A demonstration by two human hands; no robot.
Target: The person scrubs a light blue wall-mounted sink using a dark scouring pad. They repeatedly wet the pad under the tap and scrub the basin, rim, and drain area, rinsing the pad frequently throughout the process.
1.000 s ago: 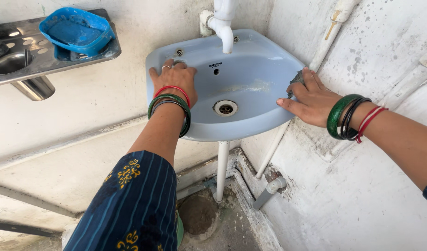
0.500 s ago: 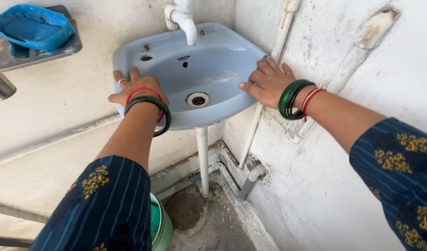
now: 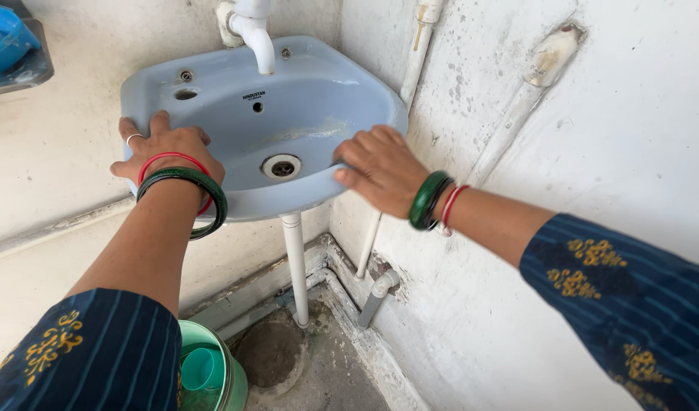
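Both hands gripping a pale blue basin [image 3: 319, 114] — left hand [image 3: 167, 148] on left rim, right hand [image 3: 376, 167] on front rim

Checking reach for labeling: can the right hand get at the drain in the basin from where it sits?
Probably yes. The right hand rests on the front rim of the basin, and the bowl between it and the drain lies open; the tap spout hangs farther back.

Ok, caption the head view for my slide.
Left hand and right hand rest on the rim of a pale blue washbasin under a white tap.
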